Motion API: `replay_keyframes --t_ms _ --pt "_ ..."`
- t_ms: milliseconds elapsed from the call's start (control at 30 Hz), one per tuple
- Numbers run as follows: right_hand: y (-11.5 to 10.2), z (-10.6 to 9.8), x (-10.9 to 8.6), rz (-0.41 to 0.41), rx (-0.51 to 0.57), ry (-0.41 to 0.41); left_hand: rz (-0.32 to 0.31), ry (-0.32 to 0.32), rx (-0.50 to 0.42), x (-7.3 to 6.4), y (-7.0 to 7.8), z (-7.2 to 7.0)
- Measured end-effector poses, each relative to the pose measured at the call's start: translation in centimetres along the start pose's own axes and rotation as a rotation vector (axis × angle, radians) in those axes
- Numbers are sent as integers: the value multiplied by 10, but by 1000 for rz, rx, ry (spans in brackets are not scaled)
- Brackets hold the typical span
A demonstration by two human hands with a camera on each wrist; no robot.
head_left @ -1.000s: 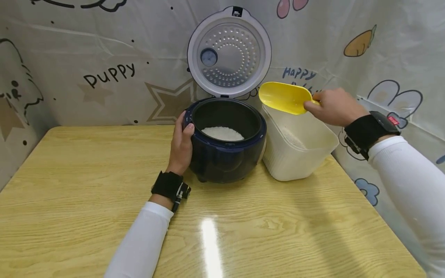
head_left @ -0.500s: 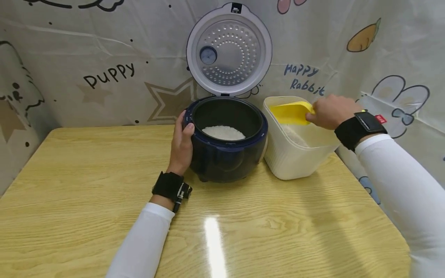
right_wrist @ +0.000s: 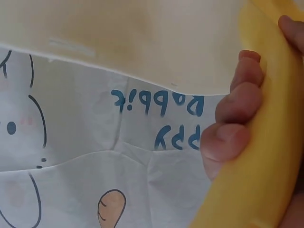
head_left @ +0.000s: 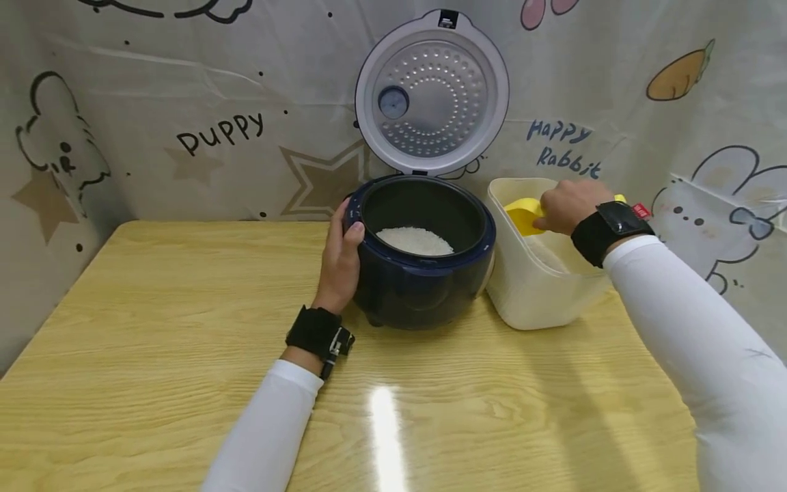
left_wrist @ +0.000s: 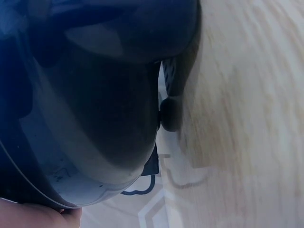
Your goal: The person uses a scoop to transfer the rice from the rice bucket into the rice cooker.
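Observation:
My left hand (head_left: 340,263) rests against the left side of a dark blue rice cooker (head_left: 424,290), its thumb near the rim; in the left wrist view the glossy cooker body (left_wrist: 95,118) hides most of that hand. White rice (head_left: 415,241) lies in the cooker's pot, under the raised lid (head_left: 433,99). My right hand (head_left: 572,205) grips the handle of a yellow scoop (head_left: 524,215) over a cream bin (head_left: 535,301). The scoop's front is down inside the bin, partly hidden. In the right wrist view, fingers (right_wrist: 232,118) curl around the yellow handle (right_wrist: 266,175).
The bin stands close to the cooker's right side and holds some pale rice (head_left: 546,254). A wooden table (head_left: 154,342) extends left and forward of both. Behind it hangs a printed cloth (head_left: 233,75).
The right hand has lowered the yellow scoop from above the bin's rim down into the bin. The left hand has stayed on the cooker. The head view has shifted slightly.

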State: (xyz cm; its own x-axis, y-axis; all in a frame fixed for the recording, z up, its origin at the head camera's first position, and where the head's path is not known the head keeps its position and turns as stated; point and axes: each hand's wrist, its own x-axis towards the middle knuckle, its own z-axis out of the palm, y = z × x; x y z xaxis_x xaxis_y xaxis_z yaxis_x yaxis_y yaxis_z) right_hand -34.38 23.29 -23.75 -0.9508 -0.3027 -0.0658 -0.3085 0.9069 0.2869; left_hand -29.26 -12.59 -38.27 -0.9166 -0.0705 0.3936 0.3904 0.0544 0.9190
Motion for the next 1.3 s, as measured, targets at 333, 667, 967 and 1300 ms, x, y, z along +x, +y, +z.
replay_keyframes --t_ms 333,667,967,1300 --pt "4 5 4 -23 -12 2 17 -9 23 0 10 6" --pt "1 17 10 -75 -19 18 14 -6 15 -2 9 6" --pt "3 21 6 -124 -29 39 14 -6 24 -3 9 7" --pt "2 23 0 -158 -29 27 -2 9 40 -3 5 -1"
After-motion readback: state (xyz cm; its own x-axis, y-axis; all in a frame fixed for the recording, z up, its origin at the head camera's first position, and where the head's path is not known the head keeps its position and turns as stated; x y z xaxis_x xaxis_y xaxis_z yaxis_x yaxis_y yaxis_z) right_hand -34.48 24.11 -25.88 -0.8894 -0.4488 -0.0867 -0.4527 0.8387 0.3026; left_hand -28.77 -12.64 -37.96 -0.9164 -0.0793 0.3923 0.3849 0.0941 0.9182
